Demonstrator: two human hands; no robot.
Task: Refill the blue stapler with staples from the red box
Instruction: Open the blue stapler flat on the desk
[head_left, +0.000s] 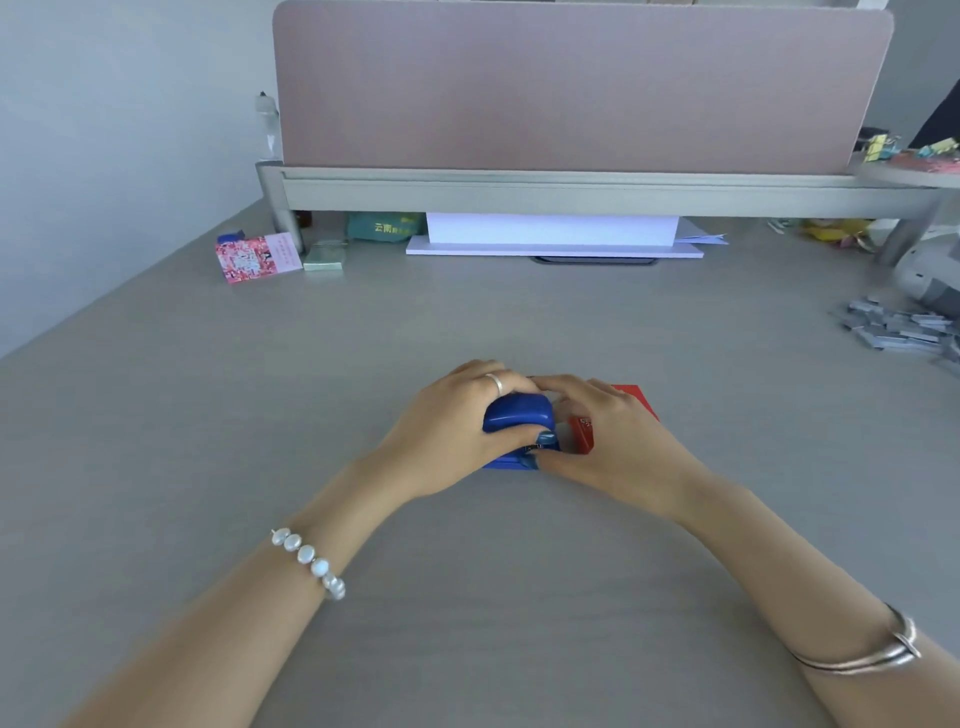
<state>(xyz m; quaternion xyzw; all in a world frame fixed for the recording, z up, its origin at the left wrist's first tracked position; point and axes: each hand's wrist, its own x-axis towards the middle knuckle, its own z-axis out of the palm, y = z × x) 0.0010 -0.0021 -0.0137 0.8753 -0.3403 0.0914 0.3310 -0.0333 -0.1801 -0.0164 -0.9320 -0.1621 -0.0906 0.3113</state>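
Left hand (447, 431) clasped the blue stapler (519, 415) at mid-counter (208, 441), its fingers (488, 376) curled over the top. Right hand (618, 441) touched the stapler's side, fingers bent, covering the red box (636, 397) just beside it.

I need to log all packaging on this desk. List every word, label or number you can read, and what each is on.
"云南": yellow print on the green packet under the shelf; the characters after it are blurred.
Pink patterned box: print too small to read.
Red box beside the blue stapler: white marking, unreadable.
Nothing else is legible.
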